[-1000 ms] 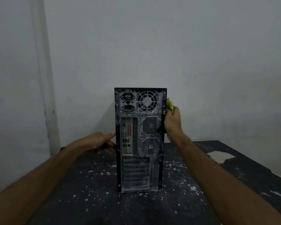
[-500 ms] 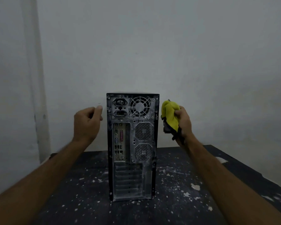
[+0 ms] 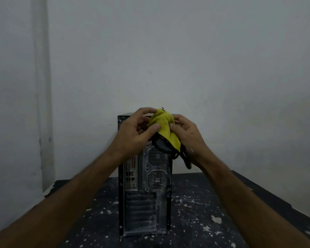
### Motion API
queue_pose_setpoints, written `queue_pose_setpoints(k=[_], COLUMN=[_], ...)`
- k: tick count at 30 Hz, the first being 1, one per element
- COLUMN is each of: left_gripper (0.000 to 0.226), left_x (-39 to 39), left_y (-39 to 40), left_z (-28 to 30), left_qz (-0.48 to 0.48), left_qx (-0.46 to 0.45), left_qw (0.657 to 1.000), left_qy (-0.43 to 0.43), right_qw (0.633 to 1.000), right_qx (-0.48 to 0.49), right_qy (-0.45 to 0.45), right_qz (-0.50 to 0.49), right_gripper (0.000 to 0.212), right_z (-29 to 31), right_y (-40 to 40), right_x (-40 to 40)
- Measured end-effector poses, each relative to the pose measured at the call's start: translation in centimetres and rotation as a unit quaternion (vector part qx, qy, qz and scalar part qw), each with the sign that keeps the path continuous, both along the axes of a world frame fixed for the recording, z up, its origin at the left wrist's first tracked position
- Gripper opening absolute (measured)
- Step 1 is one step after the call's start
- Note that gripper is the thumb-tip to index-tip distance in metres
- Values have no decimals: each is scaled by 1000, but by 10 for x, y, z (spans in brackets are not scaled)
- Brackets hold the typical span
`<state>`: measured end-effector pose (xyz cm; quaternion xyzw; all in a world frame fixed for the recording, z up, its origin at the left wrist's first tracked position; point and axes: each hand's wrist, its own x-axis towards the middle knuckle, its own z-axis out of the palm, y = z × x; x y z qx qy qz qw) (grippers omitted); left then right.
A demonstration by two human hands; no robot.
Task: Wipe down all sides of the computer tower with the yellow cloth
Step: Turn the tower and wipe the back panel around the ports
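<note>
Desk (image 3: pixel 195 221): dark top, flecked with pale paint chips. Computer tower (image 3: pixel 145 203) stood upright on it, rear panel toward camera: bare dusty metal, 2 round perforated vent grilles, port cluster, slot covers below. Both hands met in front of the tower's upper rear. Left hand (image 3: pixel 134 133) pinched the yellow cloth (image 3: pixel 164 127) by thumb and fingers; right hand (image 3: pixel 186 135) gripped its other side. Cloth bunched, fuzzy, with dark soiled underside hanging. Plain pale wall (image 3: pixel 204 68) behind.
</note>
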<state>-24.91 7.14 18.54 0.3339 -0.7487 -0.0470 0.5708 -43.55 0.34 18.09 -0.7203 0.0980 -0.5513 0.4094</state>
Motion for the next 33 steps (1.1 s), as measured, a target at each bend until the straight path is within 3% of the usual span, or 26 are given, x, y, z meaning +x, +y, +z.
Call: queue_pose_setpoints(k=[4,7,9,13,16,21,27,31,33], left_gripper=[37,18,18,32,37,26,39,39,31], left_x=[10,8,8,14,8,0,-17,-11,-3], left_y=[2,-2,-5,-5,-2,-5,0,-9,-7], left_z=[11,12,11,10,1,-13,-28,-35,-29], left_qz=[-55,-41,-45,-144,-176,8,-25,132,163], left_qx=[63,53,53,106,131,-13,5,-58,-77], left_qw=[992,986,979,953,952,998,1000,987,983], left_qy=[95,150,192,243,212,67,18,-66,-42], right_qw=[998,993,983,978,980,984,995,992,989], right_qx=[-4,-74,-110,-141,-147,-153,-94,-99,-92], right_qy=[46,68,78,116,90,15,-11,-39,-61], right_qz=[45,-61,-121,-101,-101,-85,-23,-66,-101], right_gripper=[36,23,39,70,74,57,46,43,44], right_z=[5,3,0,-7,-13,-24,-37,-34,-31], right_y=[10,15,19,17,17,24,19,12,4], right_x=[1,12,16,16,14,9,9,3,-6])
